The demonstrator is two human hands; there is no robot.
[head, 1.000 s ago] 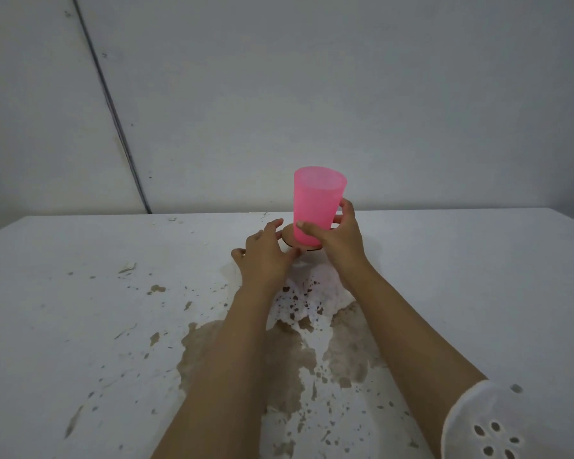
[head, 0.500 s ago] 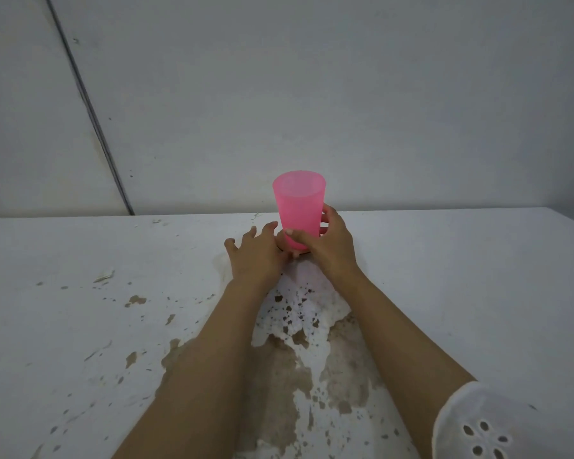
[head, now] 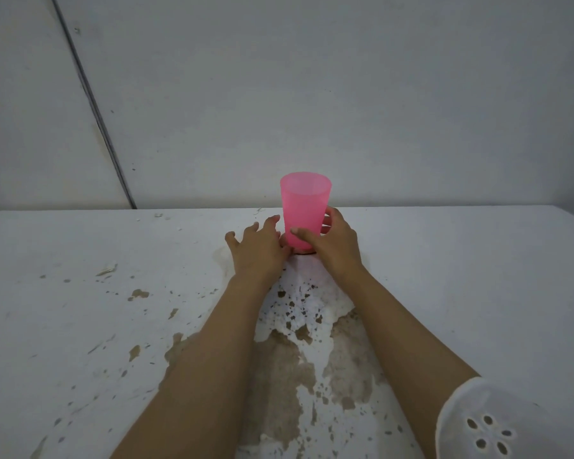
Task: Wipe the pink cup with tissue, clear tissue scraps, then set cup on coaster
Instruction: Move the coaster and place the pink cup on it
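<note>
The pink cup stands upright at the far middle of the white table. Under its base a thin dark sliver of the coaster shows; most of it is hidden by the cup and my hands. My right hand wraps the lower part of the cup, thumb across the front and fingers behind. My left hand lies flat on the table just left of the cup's base, fingers spread, fingertips close to the cup. No tissue is visible.
The table's white paint is chipped, with large brown bare patches between my forearms and small flecks to the left. A grey wall rises directly behind the table, with a dark cable running down it at the left.
The cup has come down from a raised, tilted hold onto the coaster and stands upright. My left hand has flattened beside it, and the coaster is nearly covered.
</note>
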